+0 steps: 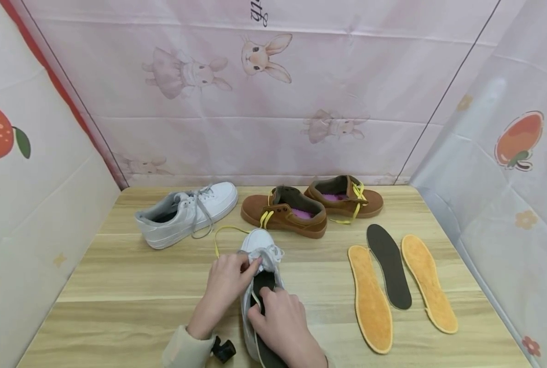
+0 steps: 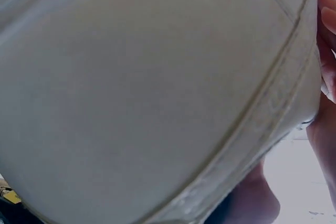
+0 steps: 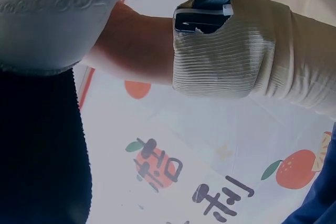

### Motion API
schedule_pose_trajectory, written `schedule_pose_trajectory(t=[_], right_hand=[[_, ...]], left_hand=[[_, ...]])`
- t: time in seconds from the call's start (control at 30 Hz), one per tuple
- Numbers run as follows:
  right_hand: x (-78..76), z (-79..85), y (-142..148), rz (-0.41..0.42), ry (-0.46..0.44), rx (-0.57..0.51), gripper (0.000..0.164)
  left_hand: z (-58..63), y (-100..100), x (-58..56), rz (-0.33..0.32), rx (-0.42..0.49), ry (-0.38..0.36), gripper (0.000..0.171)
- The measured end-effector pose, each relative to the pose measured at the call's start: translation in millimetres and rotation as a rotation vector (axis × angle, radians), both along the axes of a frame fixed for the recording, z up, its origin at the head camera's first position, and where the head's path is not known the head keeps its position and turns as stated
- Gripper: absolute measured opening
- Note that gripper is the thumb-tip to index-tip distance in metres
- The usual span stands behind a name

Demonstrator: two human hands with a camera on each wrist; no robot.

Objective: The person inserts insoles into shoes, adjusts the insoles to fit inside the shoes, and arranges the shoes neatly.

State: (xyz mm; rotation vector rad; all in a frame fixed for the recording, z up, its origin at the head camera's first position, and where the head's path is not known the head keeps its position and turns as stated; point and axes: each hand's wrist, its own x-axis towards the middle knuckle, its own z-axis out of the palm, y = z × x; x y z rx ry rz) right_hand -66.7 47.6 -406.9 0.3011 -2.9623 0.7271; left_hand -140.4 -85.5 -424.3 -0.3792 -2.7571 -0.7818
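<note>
At the bottom centre of the frame, my right hand (image 1: pixel 284 322) is curled in, thumb and fingers pinching the insole (image 1: pixel 269 355), a dark one with a pale edge. It lies lengthwise in the mouth of my shoe (image 1: pixel 256 238), its rear part running out of the bottom of the frame. Left of it show my cream sleeve (image 1: pixel 186 350) and a black camera (image 1: pixel 224 351). Just above, my left hand (image 1: pixel 227 281) is closed at the fingertips, thumb and finger nipping the shoe's tongue (image 1: pixel 269 259). The shoe is white, upright on the wooden table (image 1: pixel 131 306), its toe toward the middle of the frame. In the left wrist view its side fills most of the picture; in the right wrist view its lettered edge sits at upper left, above the dark insole.

At lower right lie three loose insoles: a tan one (image 1: pixel 372 299), a dark one (image 1: pixel 389 268) in the middle, and another tan one (image 1: pixel 429 283).

Farther up, a yellow lace (image 1: pixel 229 227) curves beyond my shoe's toe. A second white shoe (image 1: pixel 181 217) stands left of centre, and two brown shoes (image 1: pixel 284 212) with yellow laces stand right of it. Behind them hangs a pink backdrop (image 1: pixel 264 138) printed with rabbits.
</note>
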Motion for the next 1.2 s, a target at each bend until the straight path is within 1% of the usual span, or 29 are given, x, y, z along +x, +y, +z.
schedule_pose_trajectory(t=[0.1, 0.23, 0.33, 0.47, 0.7, 1.0, 1.2], right_hand=[[-0.6, -1.1, -1.1, 0.001, 0.03, -0.004, 0.009], [-1.1, -2.4, -2.4, 0.008, 0.046, -0.007, 0.014], [-1.8, -1.6, -3.6, 0.022, 0.017, -0.016, 0.017], [-4.7, -1.7, -5.4, 0.041, -0.016, -0.017, 0.015], [-10.3, -6.8, -8.3, 0.038, 0.036, 0.021, 0.013], [-14.7, -11.0, -9.6, 0.054, 0.034, 0.018, 0.018], [-17.0, -13.8, -10.9, 0.04, 0.056, 0.024, 0.016]], left_hand=[[-0.4, 0.2, 0.1, 0.001, -0.003, 0.012, 0.047], [-0.6, 0.3, 0.6, 0.001, -0.004, 0.015, 0.047], [0.5, 0.2, 1.4, 0.004, -0.002, 0.001, 0.047], [1.1, 0.6, 2.1, 0.007, 0.001, -0.004, 0.046], [0.4, 0.9, 2.0, 0.007, -0.008, 0.01, 0.046], [0.1, 0.9, 2.4, -0.006, -0.001, 0.014, 0.046], [0.9, 0.8, 2.3, -0.002, -0.001, 0.021, 0.047]])
